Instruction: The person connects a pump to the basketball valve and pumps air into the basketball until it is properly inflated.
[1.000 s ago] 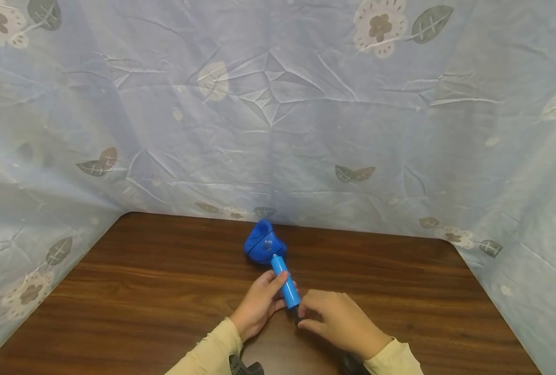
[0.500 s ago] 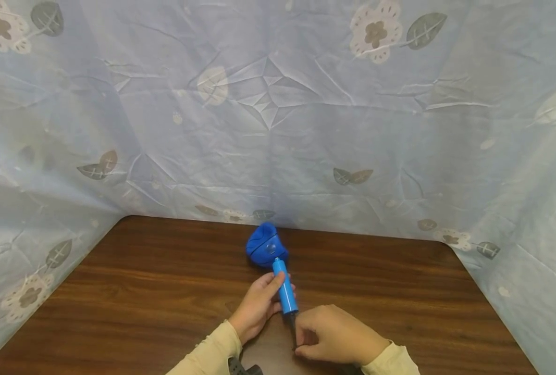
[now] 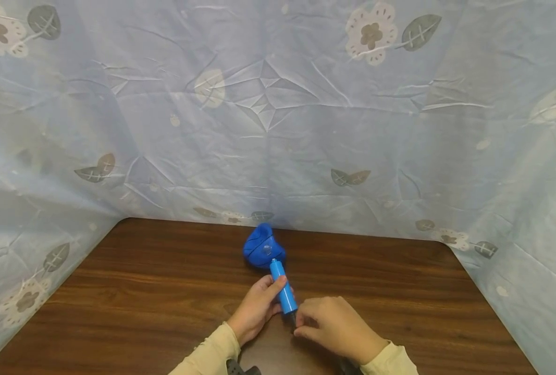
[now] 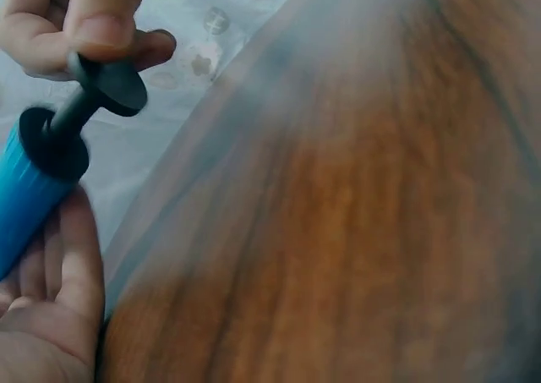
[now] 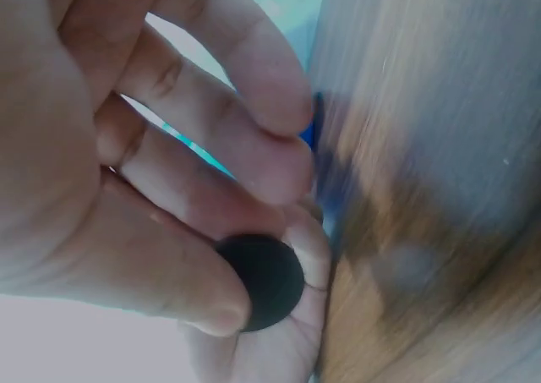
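My left hand (image 3: 253, 308) grips the light blue barrel of a hand pump (image 3: 287, 301), its thumb lying along the top. The pump slants away from me, and its narrow tip overlaps the near side of a crumpled, partly flat blue ball (image 3: 258, 249) with dark lines. At the near end, my right hand (image 3: 337, 327) pinches the black plunger handle (image 4: 122, 89) between thumb and fingers. A short stretch of black rod shows between barrel and handle in the left wrist view. The handle's round black end (image 5: 266, 281) faces the right wrist camera.
All of this is on or over a dark brown wood-grain table (image 3: 165, 281). A pale blue curtain (image 3: 268, 156) with flower and leaf prints hangs around its back and sides. A dark wrist device (image 3: 241, 369) shows by the left sleeve.
My right hand drew the plunger back toward me, then pushed it partway in again. The left hand keeps its grip on the barrel, and the ball stays at the pump's tip.
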A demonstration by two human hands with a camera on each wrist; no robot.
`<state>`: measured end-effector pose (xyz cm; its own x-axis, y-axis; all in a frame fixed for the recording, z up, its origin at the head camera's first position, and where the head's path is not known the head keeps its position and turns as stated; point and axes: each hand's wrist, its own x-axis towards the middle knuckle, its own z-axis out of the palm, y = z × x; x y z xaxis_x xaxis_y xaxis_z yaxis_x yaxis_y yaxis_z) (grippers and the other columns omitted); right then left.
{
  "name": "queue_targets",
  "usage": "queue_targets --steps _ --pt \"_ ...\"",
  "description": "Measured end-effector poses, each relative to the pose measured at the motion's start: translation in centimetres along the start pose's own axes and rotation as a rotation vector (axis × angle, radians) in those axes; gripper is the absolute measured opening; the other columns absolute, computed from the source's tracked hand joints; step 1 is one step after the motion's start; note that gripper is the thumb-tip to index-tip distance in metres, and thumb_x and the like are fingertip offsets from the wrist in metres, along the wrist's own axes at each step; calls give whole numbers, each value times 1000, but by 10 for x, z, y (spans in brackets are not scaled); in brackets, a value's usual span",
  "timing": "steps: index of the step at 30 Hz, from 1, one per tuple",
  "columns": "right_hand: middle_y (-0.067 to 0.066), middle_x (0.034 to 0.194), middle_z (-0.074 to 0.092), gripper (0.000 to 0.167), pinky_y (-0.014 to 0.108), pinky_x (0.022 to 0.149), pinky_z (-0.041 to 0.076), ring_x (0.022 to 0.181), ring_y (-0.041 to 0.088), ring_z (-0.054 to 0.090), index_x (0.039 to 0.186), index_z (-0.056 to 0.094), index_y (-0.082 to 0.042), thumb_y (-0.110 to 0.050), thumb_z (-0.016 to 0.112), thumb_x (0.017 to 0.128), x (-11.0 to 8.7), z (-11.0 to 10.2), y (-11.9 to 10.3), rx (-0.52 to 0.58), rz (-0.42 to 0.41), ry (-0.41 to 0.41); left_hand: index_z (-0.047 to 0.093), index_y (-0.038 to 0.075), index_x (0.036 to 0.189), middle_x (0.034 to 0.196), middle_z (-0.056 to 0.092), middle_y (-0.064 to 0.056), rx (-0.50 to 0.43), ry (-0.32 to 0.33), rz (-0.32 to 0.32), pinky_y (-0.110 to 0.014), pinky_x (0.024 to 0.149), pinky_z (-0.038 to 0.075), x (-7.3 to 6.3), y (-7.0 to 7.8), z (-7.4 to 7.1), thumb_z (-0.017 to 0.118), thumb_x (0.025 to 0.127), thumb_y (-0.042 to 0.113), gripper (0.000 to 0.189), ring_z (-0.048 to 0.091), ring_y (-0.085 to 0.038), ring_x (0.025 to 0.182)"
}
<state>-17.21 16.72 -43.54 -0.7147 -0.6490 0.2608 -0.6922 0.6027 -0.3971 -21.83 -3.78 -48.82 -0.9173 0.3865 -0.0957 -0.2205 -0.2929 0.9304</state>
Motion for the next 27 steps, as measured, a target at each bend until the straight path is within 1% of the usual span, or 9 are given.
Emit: queue_targets --steps 2,4,7,10,12,14,19,22,27 --pt "-25 75 55 19 15 56 41 63 -7 44 82 67 -27 -26 85 86 0 0 0 -7 8 23 44 -9 136 117 64 -15 15 -22 -11 -34 93 57 -1 0 -1 57 107 40 58 67 -21 109" --pt "-24 77 56 18 15 59 43 65 -7 47 83 67 -26 -24 85 87 0 1 0 11 -7 27 43 -10 138 120 64 -18 20 -37 -23 -36 95 57 -1 1 -1 56 107 41 61 67 -24 113" --pt "-22 81 57 17 13 62 44 68 -4 49 85 67 -26 -21 83 89 0 2 1 40 -63 24 42 -10 140 123 64 -20 14 -44 -25 -37 97 56 -1 0 -1 55 108 42 62 66 -25 116" --pt "-21 83 57 17 10 63 44 68 -4 51 86 67 -25 -20 82 90 0 2 2 52 -125 22 42 -10 140 123 63 -20 21 -44 -17 -37 96 56 0 -1 0 53 108 43 63 66 -23 114" --pt "-20 83 57 17 8 63 42 68 -5 50 86 66 -25 -19 82 90 1 2 2 59 -151 14 43 -10 139 123 63 -20 32 -44 -13 -36 95 57 0 -1 -1 52 108 44 63 66 -22 112" --pt "-20 82 57 17 7 62 42 68 -7 48 86 66 -24 -19 82 90 0 0 0 71 -166 -7 43 -11 139 122 63 -20 42 -43 -10 -36 94 57 0 -1 -1 52 108 45 64 65 -22 111" --pt "-22 81 57 17 7 64 44 70 -10 50 84 66 -25 -21 81 91 -1 -2 -8 124 -172 -108 43 -11 140 122 63 -19 47 -31 -15 -36 93 57 0 -1 -2 52 108 47 67 65 -21 111" --pt "-23 80 58 18 6 66 44 72 -11 51 82 66 -26 -22 81 91 -1 -2 -14 138 -190 -154 43 -11 140 121 63 -18 41 -19 -19 -35 92 58 0 0 -2 53 107 48 69 65 -20 109" --pt "-24 78 59 17 3 66 42 72 -14 50 82 67 -26 -23 82 89 0 -1 -18 124 -225 -158 44 -11 139 114 64 -13 27 4 -22 -31 88 58 1 0 -2 55 106 49 69 66 -18 104"
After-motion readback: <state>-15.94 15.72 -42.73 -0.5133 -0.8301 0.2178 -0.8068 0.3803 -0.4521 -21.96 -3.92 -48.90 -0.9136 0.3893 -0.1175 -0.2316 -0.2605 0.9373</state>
